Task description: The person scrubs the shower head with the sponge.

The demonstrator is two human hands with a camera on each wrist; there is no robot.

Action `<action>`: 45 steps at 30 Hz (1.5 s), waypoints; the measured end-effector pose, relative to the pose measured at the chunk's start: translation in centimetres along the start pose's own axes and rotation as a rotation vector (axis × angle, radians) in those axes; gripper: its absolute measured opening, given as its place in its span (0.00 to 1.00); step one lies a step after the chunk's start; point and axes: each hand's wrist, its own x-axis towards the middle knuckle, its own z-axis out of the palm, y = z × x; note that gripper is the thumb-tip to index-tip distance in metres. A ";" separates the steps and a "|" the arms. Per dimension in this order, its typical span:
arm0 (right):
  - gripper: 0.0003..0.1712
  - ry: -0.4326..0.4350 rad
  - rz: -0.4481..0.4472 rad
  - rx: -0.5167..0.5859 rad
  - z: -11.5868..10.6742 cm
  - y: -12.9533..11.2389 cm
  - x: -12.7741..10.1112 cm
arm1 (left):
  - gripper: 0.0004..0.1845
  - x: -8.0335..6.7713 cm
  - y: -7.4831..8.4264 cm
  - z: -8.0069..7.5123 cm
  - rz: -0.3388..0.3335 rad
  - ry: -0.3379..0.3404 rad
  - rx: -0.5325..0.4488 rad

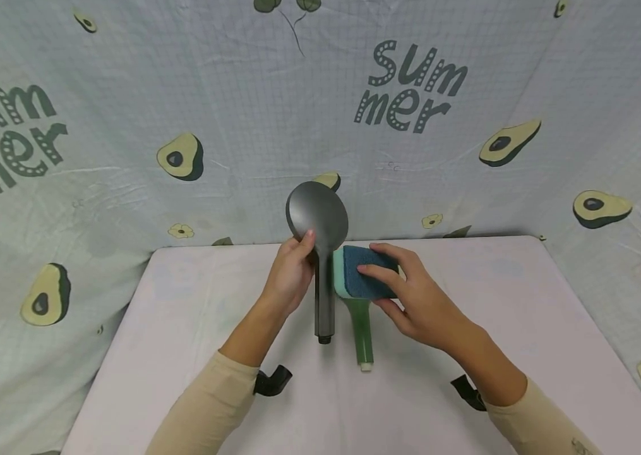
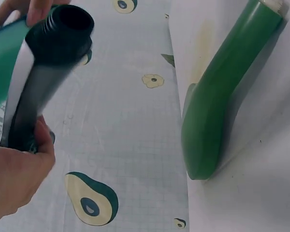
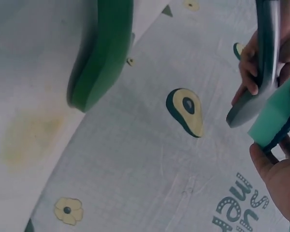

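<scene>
A white table (image 1: 195, 316) is draped at the back and both sides by a pale gridded cloth (image 1: 240, 95) — printed with avocados, small flowers and the word "Summer". A green-handled tool (image 1: 361, 328) is laid on the table, its handle end toward the viewer.

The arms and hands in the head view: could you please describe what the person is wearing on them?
Both arms wear long beige sleeves reaching to the wrists. A black strap mount sits under the left wrist, another under the right. The left hand and right hand are bare: no gloves, rings or watch visible.
</scene>
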 end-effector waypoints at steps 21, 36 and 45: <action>0.37 -0.126 -0.215 -0.186 -0.2 -1.4 2.1 | 0.29 -0.3 0.9 1.2 -0.027 -0.023 -0.054; 0.43 -0.114 -0.304 -0.352 0.5 -2.8 -0.5 | 0.27 0.0 1.4 1.3 0.023 0.093 -0.086; 0.40 -0.104 -0.194 -0.447 -1.8 -1.0 4.6 | 0.27 -0.7 0.7 2.0 0.000 0.071 -0.026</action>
